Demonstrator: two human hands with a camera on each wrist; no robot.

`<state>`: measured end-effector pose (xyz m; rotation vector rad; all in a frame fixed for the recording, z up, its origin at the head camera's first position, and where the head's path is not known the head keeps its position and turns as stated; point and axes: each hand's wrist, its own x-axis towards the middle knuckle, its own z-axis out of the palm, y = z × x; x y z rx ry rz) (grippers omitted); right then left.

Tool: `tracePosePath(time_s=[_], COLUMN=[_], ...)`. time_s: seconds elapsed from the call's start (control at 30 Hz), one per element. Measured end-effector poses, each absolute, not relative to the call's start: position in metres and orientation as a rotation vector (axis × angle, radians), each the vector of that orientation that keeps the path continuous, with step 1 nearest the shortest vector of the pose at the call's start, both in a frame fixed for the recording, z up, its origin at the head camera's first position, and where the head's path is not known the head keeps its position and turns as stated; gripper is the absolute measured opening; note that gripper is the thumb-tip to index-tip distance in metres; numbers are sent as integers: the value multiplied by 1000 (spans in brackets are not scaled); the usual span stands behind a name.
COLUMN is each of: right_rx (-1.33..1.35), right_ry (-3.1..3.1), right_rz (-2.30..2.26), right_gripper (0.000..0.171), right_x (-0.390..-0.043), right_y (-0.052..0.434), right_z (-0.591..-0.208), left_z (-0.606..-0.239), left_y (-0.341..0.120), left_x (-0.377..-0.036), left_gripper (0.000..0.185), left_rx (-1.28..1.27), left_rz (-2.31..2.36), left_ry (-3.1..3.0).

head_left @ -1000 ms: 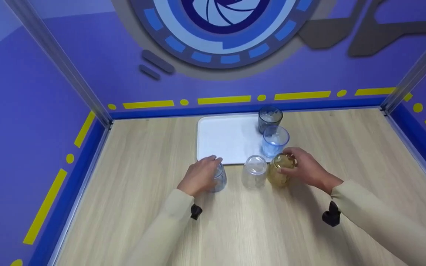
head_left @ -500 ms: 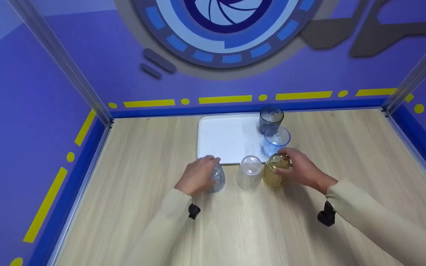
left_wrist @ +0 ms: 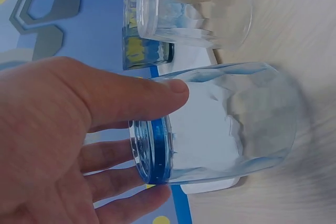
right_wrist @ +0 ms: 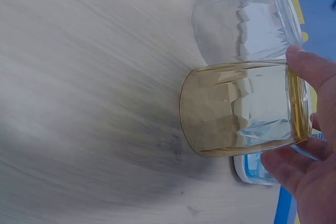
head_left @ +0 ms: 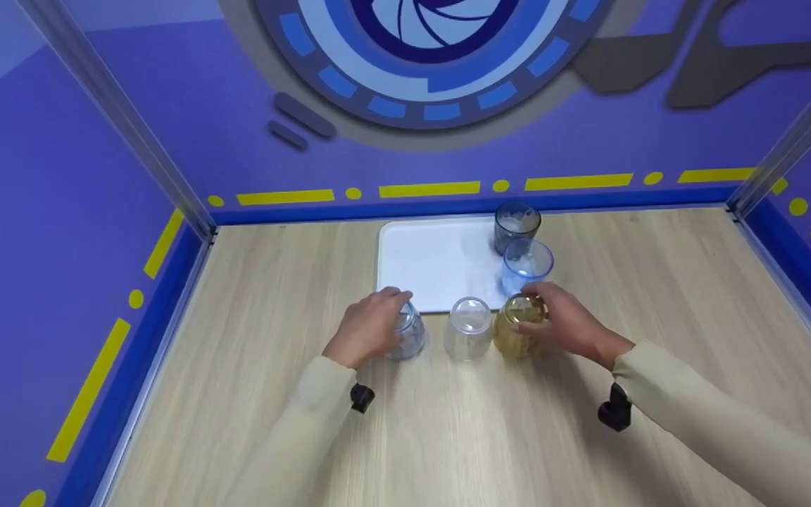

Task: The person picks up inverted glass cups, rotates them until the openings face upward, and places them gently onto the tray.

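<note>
Amber glass (head_left: 516, 332) upside down on wooden table (head_left: 250, 394), right hand (head_left: 566, 325) curled round its base from right. Pale-blue glass (head_left: 409, 336) likewise inverted, gripped by left hand (head_left: 367, 329) from left. Clear glass (head_left: 467, 328) between, untouched.

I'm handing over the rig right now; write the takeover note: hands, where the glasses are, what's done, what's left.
Left hand: grip on the pale blue glass, upside down on the wooden table.
Right hand: grip on the amber glass, also upside down on the table.
Between them an inverted clear glass stands untouched.
Done: a dark blue glass and a light blue glass stand rim-up along the right side of the white tray.
Left, as it looks: the three inverted glasses sit in a row just in front of the tray, none yet on it.
</note>
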<state>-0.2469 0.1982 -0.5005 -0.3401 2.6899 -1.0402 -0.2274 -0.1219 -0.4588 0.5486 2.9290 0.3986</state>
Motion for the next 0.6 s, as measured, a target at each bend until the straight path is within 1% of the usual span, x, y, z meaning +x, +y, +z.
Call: tracePosePath(time_s=[0.17, 0.43, 0.6], right_rx=[-343, -344, -351], right_ry=[2700, 2686, 2687], right_rz=[-1015, -1033, -1022], right_gripper=[69, 70, 69], right_x=[-247, -246, -246], right_y=[195, 190, 187], right_z=[-501, -502, -501], left_z=[-453, -445, -440], left_y=[-127, -134, -135], left_x=[-227, -226, -226], left_gripper=[56, 61, 61], left_rx=[562, 552, 536], left_rz=[417, 469, 465], left_ry=[2956, 3009, 3035])
